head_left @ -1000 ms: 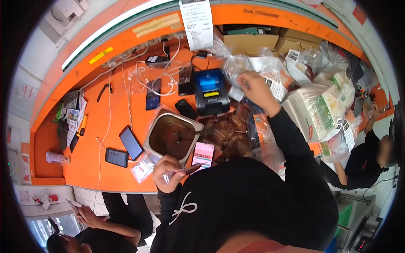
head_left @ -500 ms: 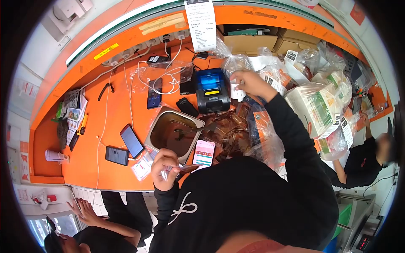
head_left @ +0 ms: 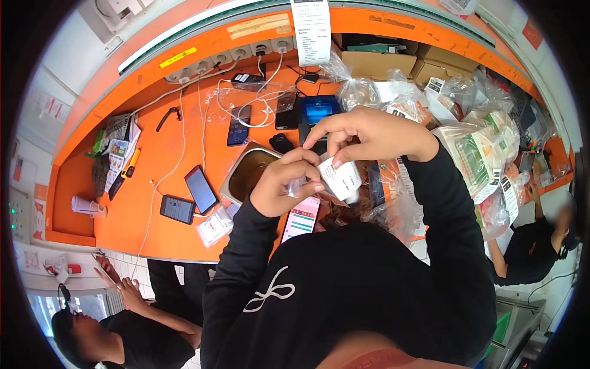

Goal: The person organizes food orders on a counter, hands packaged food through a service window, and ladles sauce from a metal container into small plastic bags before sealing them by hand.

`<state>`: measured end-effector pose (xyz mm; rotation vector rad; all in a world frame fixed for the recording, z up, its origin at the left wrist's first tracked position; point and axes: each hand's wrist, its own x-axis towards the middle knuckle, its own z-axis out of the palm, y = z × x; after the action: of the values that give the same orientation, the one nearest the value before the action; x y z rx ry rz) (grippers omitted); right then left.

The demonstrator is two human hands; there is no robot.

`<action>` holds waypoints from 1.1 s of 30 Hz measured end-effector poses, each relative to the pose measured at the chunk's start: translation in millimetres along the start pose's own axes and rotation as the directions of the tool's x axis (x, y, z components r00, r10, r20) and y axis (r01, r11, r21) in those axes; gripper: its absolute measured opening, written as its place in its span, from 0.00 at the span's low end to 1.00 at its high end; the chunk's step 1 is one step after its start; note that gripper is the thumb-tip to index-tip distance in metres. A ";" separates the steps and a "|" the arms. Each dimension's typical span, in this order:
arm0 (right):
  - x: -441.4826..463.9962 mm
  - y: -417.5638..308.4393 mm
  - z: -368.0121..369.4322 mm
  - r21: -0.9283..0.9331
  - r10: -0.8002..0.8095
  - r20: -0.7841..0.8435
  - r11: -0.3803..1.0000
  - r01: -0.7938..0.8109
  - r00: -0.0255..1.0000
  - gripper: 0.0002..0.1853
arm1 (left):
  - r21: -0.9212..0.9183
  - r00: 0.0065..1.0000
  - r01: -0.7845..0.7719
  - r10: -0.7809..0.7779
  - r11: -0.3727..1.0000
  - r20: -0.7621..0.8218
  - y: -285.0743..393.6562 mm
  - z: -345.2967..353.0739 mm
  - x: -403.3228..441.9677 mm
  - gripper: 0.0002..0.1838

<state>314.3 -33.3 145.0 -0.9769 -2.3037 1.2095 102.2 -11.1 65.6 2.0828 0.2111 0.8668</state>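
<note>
In front of my chest, both hands meet. My right hand point(head_left: 375, 138) pinches a curled white printed receipt point(head_left: 342, 177) between thumb and fingers. Beside it, my left hand point(head_left: 289, 181) has its fingers closed on a small clear plastic bag point(head_left: 296, 186), mostly hidden by the fingers. The receipt lies right by the left fingertips; whether they touch it I cannot tell. Below and behind the hands are a steel pan point(head_left: 246, 174) of brown sauce, partly covered, and a lit phone point(head_left: 300, 220). A blue-and-black receipt printer point(head_left: 319, 109) is behind my right hand.
The orange table point(head_left: 138, 203) carries several phones, one a dark phone point(head_left: 201, 189), and white cables. Bagged food boxes point(head_left: 470, 154) crowd the right side. A long receipt point(head_left: 311, 31) hangs from the shelf. Co-workers are at lower left point(head_left: 135, 332) and at right point(head_left: 531, 246).
My right hand has brought the curled receipt from beside the printer toward my chest. My left hand, still holding the plastic bag, has risen to the right to meet it.
</note>
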 end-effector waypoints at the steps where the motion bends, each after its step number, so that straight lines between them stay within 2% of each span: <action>1: -0.7 -2.8 -1.6 -0.001 -0.005 -0.001 1.000 0.005 1.000 0.21 | 0.005 1.000 -0.001 0.001 1.000 0.001 0.4 0.3 -2.5 0.06; 3: -4.9 -6.0 -6.6 -0.028 0.049 -0.037 0.998 -0.050 0.998 0.23 | -0.006 0.989 0.127 -0.127 0.992 -0.076 3.0 1.8 -9.0 0.06; 5: -12.4 4.5 -17.4 -0.020 0.081 -0.011 0.997 -0.081 0.997 0.25 | 0.021 0.988 0.114 -0.112 0.993 -0.106 2.4 -2.3 -15.6 0.06; 7: -21.5 14.1 -26.5 -0.146 0.067 0.005 0.987 -0.066 0.998 0.26 | 0.073 0.984 0.104 -0.092 0.992 -0.152 4.2 -9.6 -22.2 0.06; 8: -25.9 15.1 -29.5 -0.149 0.030 -0.045 0.988 -0.037 0.999 0.23 | 0.077 0.984 0.101 -0.088 0.992 -0.155 4.8 -12.7 -25.2 0.06; 10: -30.8 4.9 -36.4 -0.162 0.130 -0.118 0.976 -0.148 0.984 0.19 | 0.094 0.978 0.129 -0.111 0.987 -0.177 5.6 -17.1 -30.9 0.06; 11: -31.4 6.7 -36.6 -0.042 0.131 -0.174 0.989 -0.140 0.976 0.15 | 0.102 0.977 0.129 -0.110 0.986 -0.180 6.7 -18.1 -32.5 0.06; 12: -31.2 8.3 -37.4 -0.050 0.126 -0.177 0.989 -0.137 0.976 0.15 | 0.119 0.977 0.132 -0.109 0.984 -0.182 7.6 -18.1 -33.9 0.06; 14: -31.0 9.1 -42.7 0.045 0.166 -0.320 0.986 -0.160 0.933 0.13 | 0.117 0.977 0.133 -0.110 0.984 -0.182 6.7 -16.9 -34.3 0.06; 16: -29.3 6.2 -48.6 0.062 0.118 -0.367 0.993 -0.102 0.923 0.11 | 0.100 0.972 0.181 -0.162 0.978 -0.167 6.2 -13.7 -36.3 0.05; 18: -27.4 3.6 -57.0 0.060 0.038 -0.519 0.998 -0.008 0.854 0.08 | 0.113 0.975 0.169 -0.150 0.979 -0.166 -0.7 -10.2 -40.8 0.05; 19: -27.2 5.9 -63.3 -0.036 0.006 -0.586 0.999 -0.033 0.810 0.09 | 0.115 0.976 0.164 -0.144 0.980 -0.164 -3.4 -8.7 -43.2 0.05; 20: -26.5 6.9 -71.3 -0.221 -0.081 -0.644 0.972 -0.085 0.761 0.10 | 0.111 0.980 0.146 -0.128 0.983 -0.149 -7.2 -8.5 -46.2 0.04; 22: -22.5 16.1 -90.4 -0.537 -0.295 -0.726 0.808 -0.244 0.621 0.13 | 0.062 0.976 0.160 -0.148 0.985 -0.163 -9.9 -7.2 -54.6 0.03; 24: -10.0 19.6 -111.7 -0.662 -0.454 -0.714 0.685 -0.303 0.532 0.15 | 0.039 0.960 0.210 -0.199 0.977 -0.195 -5.0 -7.5 -62.7 0.03; 27: 17.7 35.7 -135.7 -0.677 -0.556 -0.718 0.420 -0.604 0.419 0.22 | -0.004 0.932 0.242 -0.233 0.970 -0.277 -0.6 -6.1 -75.4 0.04; 28: 26.2 44.0 -143.4 -0.691 -0.619 -0.676 0.343 -0.636 0.400 0.22 | -0.033 0.915 0.263 -0.260 0.964 -0.307 0.9 -4.4 -79.8 0.04; 29: 32.6 51.8 -148.8 -0.691 -0.673 -0.631 0.264 -0.673 0.385 0.22 | -0.141 0.875 0.310 -0.340 0.940 -0.344 10.4 -0.9 -80.8 0.04; 31: 41.2 60.8 -152.5 -0.657 -0.789 -0.563 0.248 -0.711 0.245 0.20 | -0.028 0.896 0.254 -0.246 0.967 -0.370 -1.4 -3.8 -96.8 0.05; 33: 39.0 66.8 -149.1 -0.660 -0.848 -0.497 0.232 -0.715 0.183 0.15 | -0.025 0.877 0.243 -0.230 0.970 -0.421 -1.2 -2.5 -106.9 0.07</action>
<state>402.5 106.5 174.8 -1.2115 -1.3795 -1.3465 21.0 -55.1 11.6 1.8208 0.7003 1.1570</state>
